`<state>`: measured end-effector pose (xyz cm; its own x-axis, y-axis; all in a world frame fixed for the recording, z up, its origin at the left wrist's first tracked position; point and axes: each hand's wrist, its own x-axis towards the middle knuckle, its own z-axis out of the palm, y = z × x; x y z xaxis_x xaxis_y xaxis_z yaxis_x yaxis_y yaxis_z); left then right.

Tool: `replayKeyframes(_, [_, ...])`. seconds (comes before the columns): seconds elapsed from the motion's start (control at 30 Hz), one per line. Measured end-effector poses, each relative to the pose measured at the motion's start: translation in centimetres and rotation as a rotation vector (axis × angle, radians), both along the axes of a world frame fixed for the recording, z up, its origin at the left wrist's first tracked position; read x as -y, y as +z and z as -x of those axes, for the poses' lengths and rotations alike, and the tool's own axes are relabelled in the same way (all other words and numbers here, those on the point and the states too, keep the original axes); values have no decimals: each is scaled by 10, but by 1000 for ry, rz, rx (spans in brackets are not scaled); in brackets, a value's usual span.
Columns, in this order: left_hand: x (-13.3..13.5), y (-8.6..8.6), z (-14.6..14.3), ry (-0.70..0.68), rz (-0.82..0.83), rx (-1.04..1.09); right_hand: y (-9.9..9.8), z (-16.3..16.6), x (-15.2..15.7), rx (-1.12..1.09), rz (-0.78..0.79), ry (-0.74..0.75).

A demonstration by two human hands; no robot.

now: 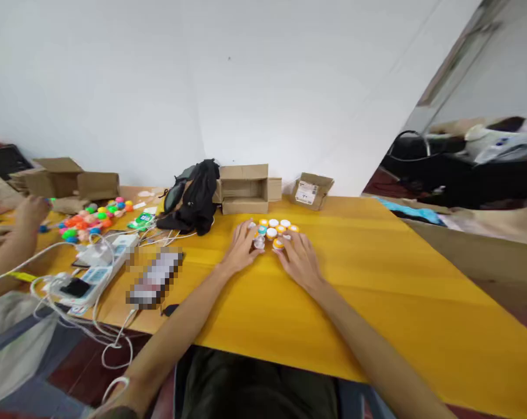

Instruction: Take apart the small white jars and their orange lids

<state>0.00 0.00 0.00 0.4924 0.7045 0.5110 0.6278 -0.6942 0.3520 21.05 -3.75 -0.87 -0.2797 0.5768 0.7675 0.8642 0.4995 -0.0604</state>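
Note:
A cluster of several small round pots with orange and white lids [273,228] sits on the yellow table [377,291] in front of me. My left hand [241,247] rests at the cluster's left side, fingers curled against a pot. My right hand [299,256] lies at the cluster's right side, its fingertips on the nearest pots. Whether either hand actually grips a pot is hidden by the fingers.
An open cardboard box [246,189] and a smaller box [310,191] stand behind the pots, beside a black bag [193,198]. To the left lie a power strip with cables [93,273], coloured balls [93,218], more boxes [67,180] and another person's hands [23,218].

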Motion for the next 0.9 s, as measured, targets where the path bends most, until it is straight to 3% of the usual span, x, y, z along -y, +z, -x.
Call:
replayKeyframes(0.23, [3,4,-3,53,-7,70,-7,2,23,-144,229,157])
replayKeyframes(0.4, [27,14,-16,-171,-45,36,-6,2,24,-574,422,267])
replayKeyframes(0.57, [40,11,-37,-221,32,-42,-6,4,18,-961,691,382])
replayKeyframes(0.77, [38,14,-36,-82,260,-4,0,5,19,-1006,729,329])
replayKeyframes(0.9, [37,18,-36,-100,314,-9,7,4,22,-995,751,305])
